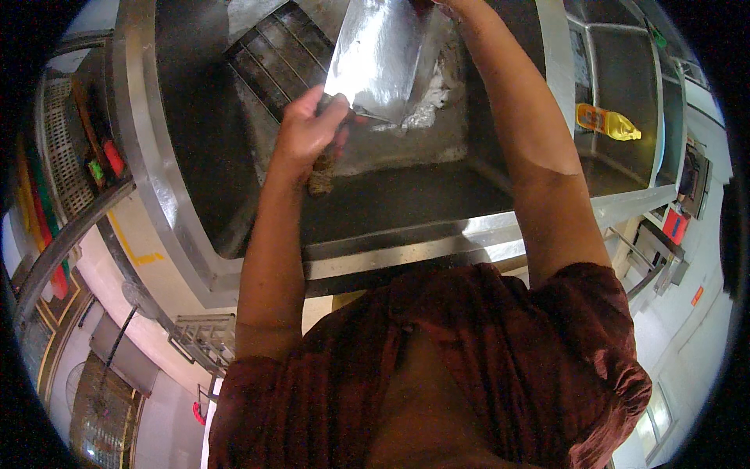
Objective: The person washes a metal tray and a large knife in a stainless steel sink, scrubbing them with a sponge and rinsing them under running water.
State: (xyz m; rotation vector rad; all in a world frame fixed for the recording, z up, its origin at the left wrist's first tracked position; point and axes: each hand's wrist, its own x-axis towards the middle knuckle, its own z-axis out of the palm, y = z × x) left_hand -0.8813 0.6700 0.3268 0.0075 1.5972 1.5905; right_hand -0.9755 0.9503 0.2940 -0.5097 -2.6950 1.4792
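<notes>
My left hand (310, 126) is closed around the brown, worn handle (320, 179) of what looks like a large cleaver. Its broad, shiny metal blade (375, 55) points away from me, over the basin of a stainless-steel sink (404, 205). Bright glare covers much of the blade's face. At the top edge of the picture, my right hand (450, 7) is near the blade's far end. Most of that hand is cut off, so its fingers and grip do not show.
A dark slatted rack (278, 58) lies in the basin to the left. Beside the blade is a whitish patch (430, 105), perhaps foam or plastic. A yellow bottle (606, 122) lies in the adjoining basin (624, 64). At the left stands a perforated plastic basket (61, 140).
</notes>
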